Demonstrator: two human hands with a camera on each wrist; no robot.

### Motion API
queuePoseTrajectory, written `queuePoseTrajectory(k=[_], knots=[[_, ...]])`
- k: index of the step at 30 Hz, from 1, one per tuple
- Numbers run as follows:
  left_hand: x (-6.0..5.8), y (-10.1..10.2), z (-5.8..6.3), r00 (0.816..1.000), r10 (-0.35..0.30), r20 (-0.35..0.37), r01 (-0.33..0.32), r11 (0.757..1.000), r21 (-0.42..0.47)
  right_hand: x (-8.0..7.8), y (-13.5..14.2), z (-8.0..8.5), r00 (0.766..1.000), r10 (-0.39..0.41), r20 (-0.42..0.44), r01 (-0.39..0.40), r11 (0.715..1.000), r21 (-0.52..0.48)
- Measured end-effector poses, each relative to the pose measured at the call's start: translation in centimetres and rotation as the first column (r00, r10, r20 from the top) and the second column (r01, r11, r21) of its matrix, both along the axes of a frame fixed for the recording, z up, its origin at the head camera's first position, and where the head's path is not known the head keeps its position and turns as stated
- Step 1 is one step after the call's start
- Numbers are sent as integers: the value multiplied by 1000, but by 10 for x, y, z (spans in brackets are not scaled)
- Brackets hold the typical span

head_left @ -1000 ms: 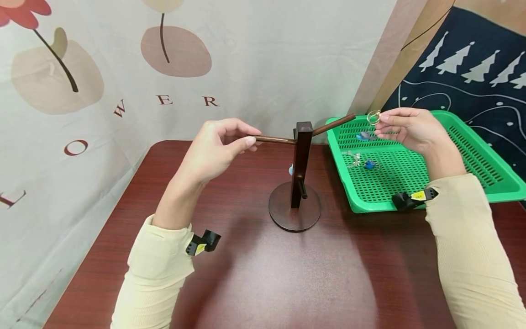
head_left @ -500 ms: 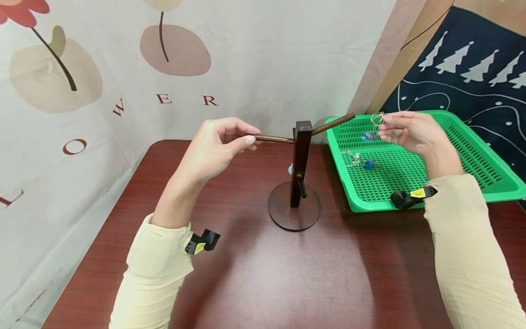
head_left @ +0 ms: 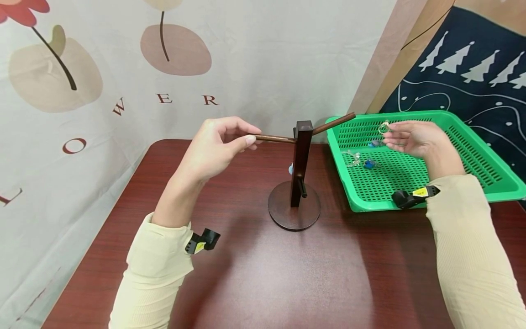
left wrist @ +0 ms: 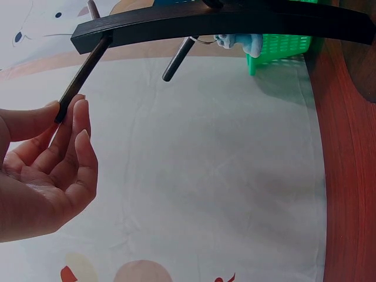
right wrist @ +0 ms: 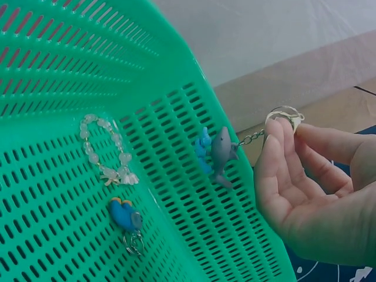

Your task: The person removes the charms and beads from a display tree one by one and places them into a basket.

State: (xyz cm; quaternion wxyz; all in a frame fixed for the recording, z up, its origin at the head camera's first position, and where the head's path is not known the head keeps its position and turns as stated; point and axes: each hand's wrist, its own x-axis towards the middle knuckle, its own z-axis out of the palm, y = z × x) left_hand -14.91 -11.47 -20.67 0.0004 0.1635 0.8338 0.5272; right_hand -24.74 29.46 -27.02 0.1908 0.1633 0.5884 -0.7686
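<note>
My left hand (head_left: 218,153) pinches the end of the left peg of a dark wooden stand (head_left: 302,169) between thumb and fingers. The stand is upright on its round base. Over the green basket, my right hand (head_left: 423,141) pinches the gold ring (head_left: 384,127) of a keychain. From its chain hangs a grey shark-like charm (right wrist: 222,154) with a light blue piece beside it in the right wrist view. A pale blue charm (left wrist: 252,44) hangs by a ring at a lower peg of the stand, mostly hidden behind the post in the head view.
The green basket (head_left: 349,192) stands on the table's right side. Inside lie a pale beaded bracelet (right wrist: 124,158) and a blue keychain (right wrist: 123,215). A printed cloth (head_left: 263,55) covers the wall behind the dark red table (head_left: 230,274).
My right hand has moved a little right and down with the keychain, away from the right peg's tip. The left hand still pinches the left peg.
</note>
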Motion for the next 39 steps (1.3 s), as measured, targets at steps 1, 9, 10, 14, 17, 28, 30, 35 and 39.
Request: queuePoseTrajectory(k=[1,9,10,14,17,28,30,35,39], knots=[[0,0,0,1000,1,-1,-1,1000,-3,0,0,0,1000,-5,7,5,1000,8],[1,0,1,1000,1,-8,-1,1000,-14,-1,2,-4,999,34,42,-36,998,49],[1,0,1,1000,2,-7,-2,1000,-15,-1,2,-4,998,37,44,-39,998,53],[1,0,1,1000,9,2,-9,1000,-19,-2,2,-4,998,39,46,-41,998,49],[1,0,1,1000,11,8,-11,1000,-16,-2,2,-4,998,38,40,-40,998,40],[2,0,1,1000,2,13,-2,1000,-6,3,-6,9,999,17,-48,-17,1000,20],[2,0,2,1000,2,14,-2,1000,-7,5,-9,13,998,24,-64,-23,1000,11],[2,0,2,1000,4,22,-3,1000,-9,9,-19,23,992,33,-119,-31,999,17],[2,0,2,1000,6,26,-5,1000,-10,15,-30,32,984,48,-169,-45,999,24]])
